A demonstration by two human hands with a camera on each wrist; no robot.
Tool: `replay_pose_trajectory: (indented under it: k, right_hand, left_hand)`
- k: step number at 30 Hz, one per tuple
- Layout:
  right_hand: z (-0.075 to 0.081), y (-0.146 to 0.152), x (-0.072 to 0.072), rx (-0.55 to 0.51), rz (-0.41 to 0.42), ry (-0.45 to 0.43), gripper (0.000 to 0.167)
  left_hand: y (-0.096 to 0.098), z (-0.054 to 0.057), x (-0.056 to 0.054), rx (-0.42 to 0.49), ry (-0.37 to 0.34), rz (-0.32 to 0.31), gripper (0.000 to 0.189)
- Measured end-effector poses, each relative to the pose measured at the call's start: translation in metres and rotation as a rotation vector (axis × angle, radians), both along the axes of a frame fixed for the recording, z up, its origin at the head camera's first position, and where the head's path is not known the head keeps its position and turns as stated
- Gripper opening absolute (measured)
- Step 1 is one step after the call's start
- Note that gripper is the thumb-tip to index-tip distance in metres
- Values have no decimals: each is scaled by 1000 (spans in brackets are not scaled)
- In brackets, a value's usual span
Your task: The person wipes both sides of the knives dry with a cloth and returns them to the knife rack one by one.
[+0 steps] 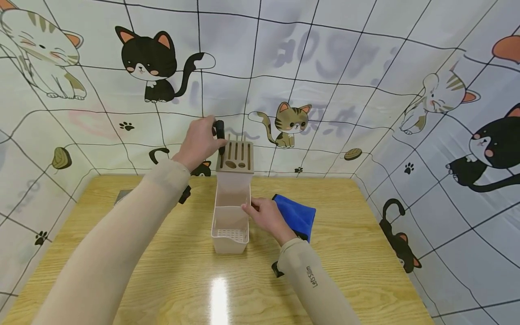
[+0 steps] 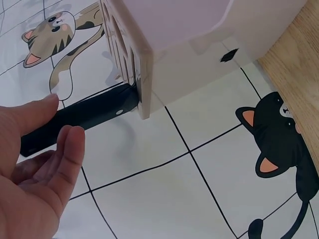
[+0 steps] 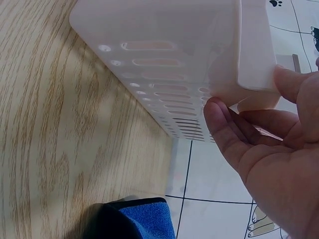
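Observation:
A pale plastic knife holder (image 1: 232,243) stands on the table, with a slotted beige top (image 1: 243,167) at its back and an open basket in front. My left hand (image 1: 199,142) grips the black handle of a knife (image 2: 97,110) at the left slot of that top, thumb on one side and fingers on the other. The handle's end meets the slotted plate in the left wrist view; the blade is hidden. My right hand (image 1: 266,216) holds the right side of the holder, its thumb at the rim and fingertips against the perforated wall (image 3: 164,89).
A blue cloth (image 1: 298,216) with dark edging lies right of the holder, partly behind my right wrist. Partly covered by my left forearm is a flat grey thing (image 1: 123,195). The wooden table (image 1: 183,271) ends at a cat-print curtain (image 1: 227,95).

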State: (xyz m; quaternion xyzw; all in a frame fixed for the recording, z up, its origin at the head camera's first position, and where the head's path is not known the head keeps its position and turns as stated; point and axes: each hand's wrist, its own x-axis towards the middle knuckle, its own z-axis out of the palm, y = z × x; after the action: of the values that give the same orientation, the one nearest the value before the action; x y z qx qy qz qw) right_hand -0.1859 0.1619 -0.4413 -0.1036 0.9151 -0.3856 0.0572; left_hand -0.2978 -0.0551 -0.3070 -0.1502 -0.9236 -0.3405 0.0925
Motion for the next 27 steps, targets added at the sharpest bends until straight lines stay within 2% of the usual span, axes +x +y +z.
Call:
replay_pose_trajectory:
  k: [5,11,16,21,27]
  right_hand:
    - [-1,-1,-1,5,1,6,35]
    - [0,-2,-1,12,-9,1,35]
    - [0,-2,0,23,-10,-12,37]
    - [0,-2,0,38,0,13,33]
    - [-3,-4,2,39,-1,18,37]
  left_hand:
    - [-14,-1,9,-3,-42,-4,48]
    - [-36,-5,23,-44,-17,2,47]
    - [-55,-15,37,-75,10,4,46]
    - [-73,-26,55,-95,-2,7,48]
    - [-96,-45,79,-101,27,9,47]
